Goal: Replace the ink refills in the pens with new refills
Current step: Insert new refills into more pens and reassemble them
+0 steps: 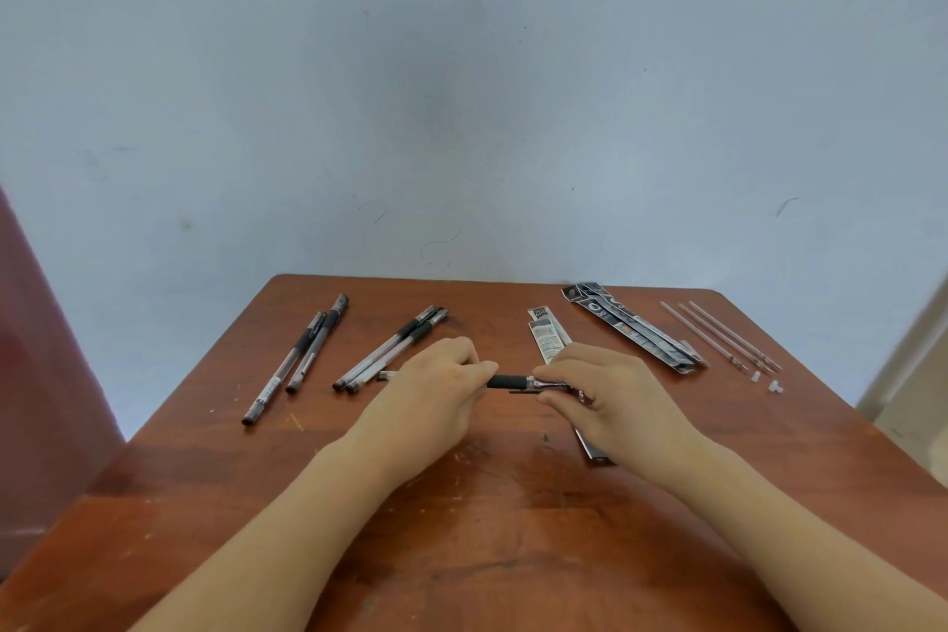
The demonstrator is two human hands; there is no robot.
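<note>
A pen with a clear barrel and a black rubber grip lies level above the middle of the table, held at both ends. My left hand grips its barrel, whose end sticks out at the left. My right hand pinches the tip end beside the black grip. Two pens lie at the far left. Another group of pens lies just left of my hands. Three thin bare refills lie at the far right, with small clear caps near their ends.
Black-and-white refill packets lie at the back right, and smaller packets sit behind my right hand. Another packet pokes out from under my right wrist. The brown wooden table stands against a pale blue wall.
</note>
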